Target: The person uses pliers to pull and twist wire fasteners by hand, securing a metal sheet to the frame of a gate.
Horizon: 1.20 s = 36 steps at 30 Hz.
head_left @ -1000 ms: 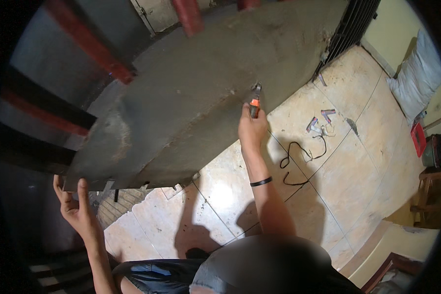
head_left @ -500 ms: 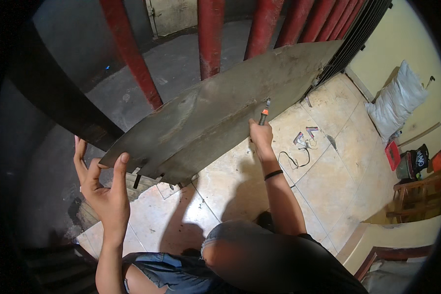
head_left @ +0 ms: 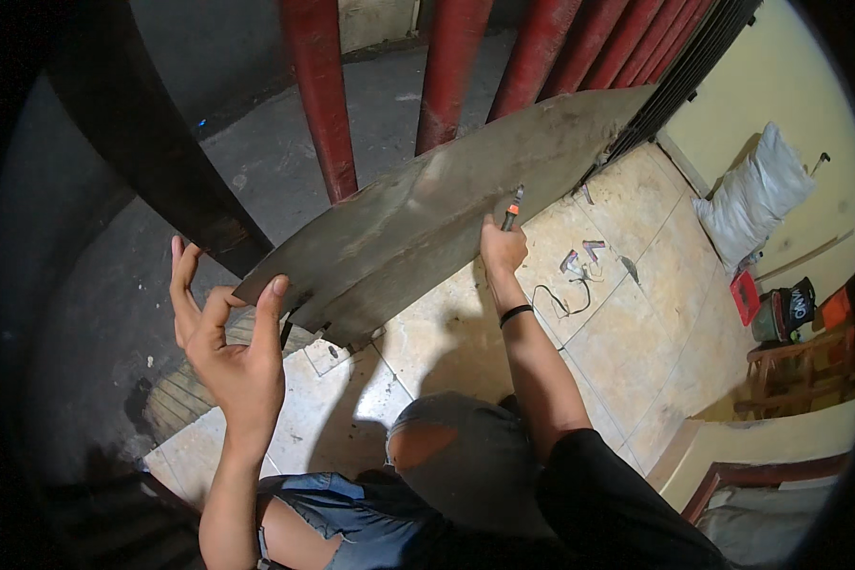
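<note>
A long grey metal sheet [head_left: 418, 218] with worn, scratched patches runs across the foot of a red-barred gate. My left hand [head_left: 237, 332] pinches its near left corner between thumb and bent forefinger, while the other fingers stretch up and away. In my right hand [head_left: 503, 249], closed at the sheet's lower edge, is a slim hand tool [head_left: 513, 211] with a dark handle, an orange collar and a metallic front end. That end points up over the sheet's face; whether it touches the surface I cannot tell. My fist hides most of the handle.
Red bars [head_left: 451, 81] and a dark upright [head_left: 161, 142] stand behind the sheet. On the tiled floor [head_left: 627, 351] lie a black cable [head_left: 560, 309] and small packets [head_left: 570, 261]. A white sack [head_left: 755, 195], a red dustpan [head_left: 745, 296] and a wooden stool [head_left: 798, 375] line the right wall.
The view has shifted, so the bars, sheet and left hand appear farther right at the left side. Both hands keep their holds; the tool stays at nearly the same place along the sheet.
</note>
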Tool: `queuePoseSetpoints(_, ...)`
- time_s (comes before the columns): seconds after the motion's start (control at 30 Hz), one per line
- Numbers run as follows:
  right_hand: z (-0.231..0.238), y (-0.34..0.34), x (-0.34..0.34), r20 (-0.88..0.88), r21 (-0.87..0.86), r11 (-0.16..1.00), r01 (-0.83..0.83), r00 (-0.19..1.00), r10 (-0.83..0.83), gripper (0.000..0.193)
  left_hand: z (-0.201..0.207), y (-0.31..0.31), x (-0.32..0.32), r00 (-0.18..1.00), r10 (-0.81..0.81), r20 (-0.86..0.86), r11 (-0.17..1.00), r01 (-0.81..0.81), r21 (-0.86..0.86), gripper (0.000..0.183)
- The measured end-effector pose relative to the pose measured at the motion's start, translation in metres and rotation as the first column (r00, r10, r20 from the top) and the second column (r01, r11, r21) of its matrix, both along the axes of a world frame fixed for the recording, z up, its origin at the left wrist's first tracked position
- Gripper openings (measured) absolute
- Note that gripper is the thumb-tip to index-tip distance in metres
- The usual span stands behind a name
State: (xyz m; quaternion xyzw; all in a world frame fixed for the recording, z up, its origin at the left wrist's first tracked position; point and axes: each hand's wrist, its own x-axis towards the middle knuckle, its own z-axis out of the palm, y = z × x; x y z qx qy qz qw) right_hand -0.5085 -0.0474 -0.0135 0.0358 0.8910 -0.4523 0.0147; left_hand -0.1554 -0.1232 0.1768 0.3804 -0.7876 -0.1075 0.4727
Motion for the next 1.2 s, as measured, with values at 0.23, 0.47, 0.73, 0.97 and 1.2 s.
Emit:
queuePoseSetpoints(0.23, -0.008, 0.003, -0.001, -0.117, 0.010, 0.997, -0.080, 0.990, 0.080, 0.040, 0.000, 0.002, -0.001, 1.000, -0.008, -0.020, 1.000, 0.008, -0.004, 0.027)
queuePoseSetpoints(0.47, -0.012, 0.020, -0.025, 0.015, 0.117, 0.960, -0.253, 0.967, 0.253, 0.041, 0.000, 0.002, 0.001, 1.000, 0.017, -0.006, 1.000, -0.017, 0.003, 0.029)
queuePoseSetpoints(0.73, 0.031, 0.043, -0.039, 0.490, -0.378, 0.852, -0.362, 0.703, 0.515, 0.037, -0.001, 0.004, 0.002, 0.997, 0.066, 0.029, 0.997, -0.067, 0.032, 0.032)
queuePoseSetpoints(0.97, 0.059, 0.072, -0.073, 0.609, -0.547, 0.735, -0.401, 0.412, 0.678, 0.041, -0.002, 0.000, 0.000, 1.000, 0.014, -0.011, 1.000, -0.014, -0.009, 0.032)
queuePoseSetpoints(1.2, 0.021, 0.087, -0.088, 0.510, -0.741, 0.612, -0.277, 0.361, 0.781, 0.040, -0.005, -0.001, -0.005, 0.999, 0.044, -0.013, 0.999, -0.044, 0.007, 0.034)
